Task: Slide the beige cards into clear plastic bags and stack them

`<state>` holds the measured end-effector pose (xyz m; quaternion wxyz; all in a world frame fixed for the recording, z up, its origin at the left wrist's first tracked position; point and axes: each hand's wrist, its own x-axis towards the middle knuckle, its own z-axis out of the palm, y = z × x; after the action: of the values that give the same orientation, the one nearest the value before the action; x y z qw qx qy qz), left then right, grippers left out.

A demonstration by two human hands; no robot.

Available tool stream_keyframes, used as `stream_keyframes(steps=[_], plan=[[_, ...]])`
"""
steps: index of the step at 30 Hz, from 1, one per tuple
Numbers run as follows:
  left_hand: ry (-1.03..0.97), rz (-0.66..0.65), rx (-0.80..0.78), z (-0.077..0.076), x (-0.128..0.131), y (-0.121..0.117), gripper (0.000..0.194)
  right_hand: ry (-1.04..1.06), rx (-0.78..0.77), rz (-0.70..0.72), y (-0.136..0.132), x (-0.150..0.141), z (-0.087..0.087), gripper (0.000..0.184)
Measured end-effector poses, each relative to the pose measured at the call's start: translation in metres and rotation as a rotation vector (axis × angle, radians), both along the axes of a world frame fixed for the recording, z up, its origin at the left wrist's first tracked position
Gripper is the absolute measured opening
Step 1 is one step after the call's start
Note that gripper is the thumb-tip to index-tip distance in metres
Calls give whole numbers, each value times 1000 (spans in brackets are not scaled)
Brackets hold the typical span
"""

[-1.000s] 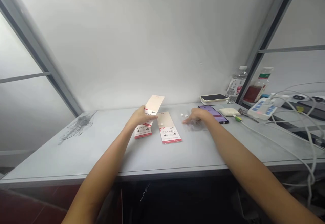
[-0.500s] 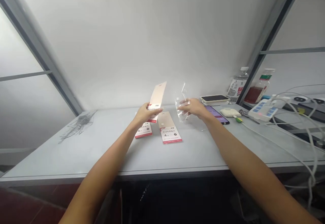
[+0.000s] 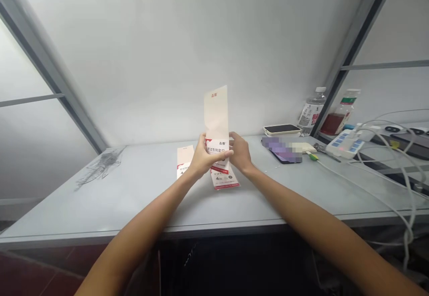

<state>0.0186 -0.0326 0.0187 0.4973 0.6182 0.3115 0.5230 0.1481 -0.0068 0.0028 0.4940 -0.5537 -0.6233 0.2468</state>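
My left hand (image 3: pixel 201 159) grips a tall white-and-red ruler-set packaging card (image 3: pixel 216 112), thumb across its lower front. The card stands nearly upright above the desk. My right hand (image 3: pixel 240 153) is at the card's right edge with its fingers curled, some hidden behind it; whatever they hold cannot be made out. Below lies a second ruler-set pack (image 3: pixel 224 181), partly covered by the held card. Another ruler-set pack (image 3: pixel 185 154) lies to the left, partly behind my left hand.
On the right of the grey desk (image 3: pixel 134 206) are a purple-screened phone (image 3: pixel 281 150), a pale-edged phone (image 3: pixel 282 129), a white adapter (image 3: pixel 303 147) and a power strip (image 3: pixel 346 143) with cables. Two bottles stand behind. A dark tangled bundle (image 3: pixel 100 166) lies at left.
My left hand has raised the card and turned it more upright, moving it right. My right hand has come left from beside the phone to the card's edge; the clear plastic it held is no longer visible.
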Motion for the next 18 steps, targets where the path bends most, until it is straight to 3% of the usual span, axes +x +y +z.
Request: stream_keyframes(steps=[4,11,18], plan=[[40,-14,-35,-7,6,-1,66,-35,43,-35,-1,1,2,18],[64,111,-68,-15,5,3,64,246,160,47,1,1,0,40],[114,59,19,-16,6,-3,65,173,109,-52,2,1,3,27]])
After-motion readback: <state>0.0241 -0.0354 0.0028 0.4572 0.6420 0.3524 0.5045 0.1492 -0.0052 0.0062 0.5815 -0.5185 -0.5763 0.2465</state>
